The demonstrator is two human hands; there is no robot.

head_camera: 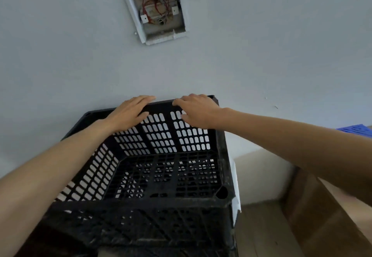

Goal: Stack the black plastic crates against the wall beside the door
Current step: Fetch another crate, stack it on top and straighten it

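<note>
Two bare hands rested side by side on the far rim of one black plastic crate (161, 176), the edge nearest the wall. The left hand (130, 112) lay flat, palm down, with its fingers close together and draped over the rim, the thumb pointing inward along the perforated far side. The right hand (196, 110) lay just beside it, near but not touching, its fingers loosely spread and curled over the same rim, the thumb hanging down against the slotted wall inside. Neither hand gripped anything else. Two bare forearms reached in from the lower left and from the right. The crate was open-topped and empty, with rows of oval slots in its sides and a grid floor; it stood high, close under the camera, with its far side against or just beside a pale grey wall (261, 45). Through the floor, more black lattice showed beneath, so it appeared to sit on at least one other black crate (141, 226), though how many could not be counted. Above on the wall was one open rectangular electrical box (156, 9) with red wires showing. To the right lay one brown cardboard box (322, 216) on a wooden floor (259, 232), and one corner of a blue plastic crate (356, 131) showed at the right edge.
</note>
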